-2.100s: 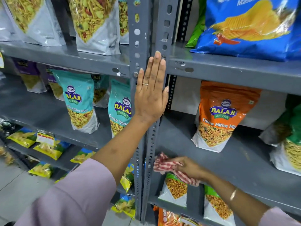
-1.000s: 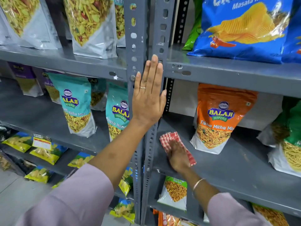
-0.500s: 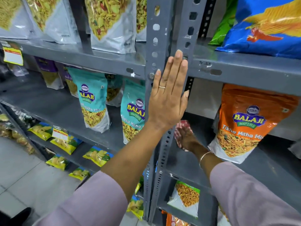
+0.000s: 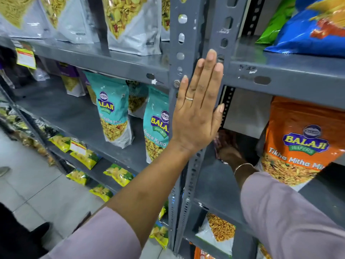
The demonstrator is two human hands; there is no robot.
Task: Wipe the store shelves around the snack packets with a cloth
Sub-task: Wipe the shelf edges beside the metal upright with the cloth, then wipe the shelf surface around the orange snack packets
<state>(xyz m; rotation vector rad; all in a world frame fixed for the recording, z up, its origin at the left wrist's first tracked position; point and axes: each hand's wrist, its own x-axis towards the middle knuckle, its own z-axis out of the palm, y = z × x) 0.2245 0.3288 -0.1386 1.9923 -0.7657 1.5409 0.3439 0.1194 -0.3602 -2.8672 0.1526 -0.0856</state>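
My left hand (image 4: pixel 197 107) lies flat and open against the grey upright posts (image 4: pixel 179 43) between two shelf bays. My right hand (image 4: pixel 228 153) reaches deep onto the grey middle shelf (image 4: pixel 214 182) of the right bay, pressing the red-and-white checked cloth (image 4: pixel 217 144) at the back left corner. Only a sliver of cloth shows in the shadow. An orange snack packet (image 4: pixel 298 141) stands just right of that hand.
Two teal packets (image 4: pixel 112 109) (image 4: pixel 156 124) stand on the left bay's middle shelf. Clear-fronted white packets (image 4: pixel 130 23) and a blue chip bag (image 4: pixel 313 28) sit on the top shelves. Yellow packets (image 4: pixel 84 156) line lower shelves. A packet (image 4: pixel 218 232) stands below. Tiled floor lies at left.
My right hand has slid the cloth from the shelf's front edge back to its rear left corner. The view has moved closer and left. My left hand stays on the posts.
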